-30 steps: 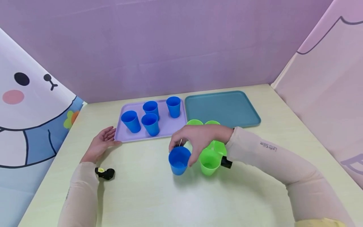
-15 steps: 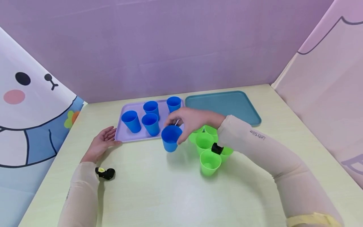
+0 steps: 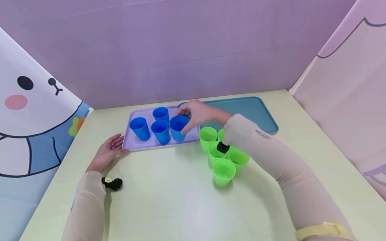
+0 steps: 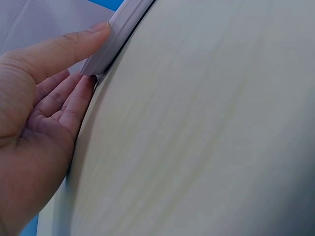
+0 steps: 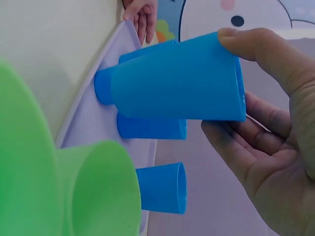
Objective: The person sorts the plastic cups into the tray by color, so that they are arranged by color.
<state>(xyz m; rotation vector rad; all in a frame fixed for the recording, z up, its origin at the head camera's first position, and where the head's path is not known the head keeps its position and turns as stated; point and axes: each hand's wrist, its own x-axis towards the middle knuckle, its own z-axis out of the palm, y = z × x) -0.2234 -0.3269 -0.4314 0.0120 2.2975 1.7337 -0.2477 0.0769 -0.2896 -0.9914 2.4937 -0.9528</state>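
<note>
Purple cloth [image 3: 187, 50] hangs behind a pale table [image 3: 150, 201], whose back edge runs just beyond two trays. On the left lies a purple tray [image 3: 135, 144]; right beside it, a teal tray [image 3: 247, 113] reaches toward the table's right edge. A person's right hand [image 3: 197, 113] pinches a blue cup [image 3: 177, 130] near its rim, over the purple tray's right half; I cannot tell whether the base touches. Three other blue cups [image 3: 160, 134] stand to its left, and another shows partly behind the fingers. The left hand [image 3: 108, 150], fingers loose, touches the tray's near left corner. Five green cups [image 3: 224, 172] cluster nearer the viewer, with a broad stretch of tabletop between them and the left sleeve [image 3: 87, 207]. Lettering on the right sleeve [image 3: 271, 157] reads "Let's Slim"; the left sleeve's marking is too small to read.
</note>
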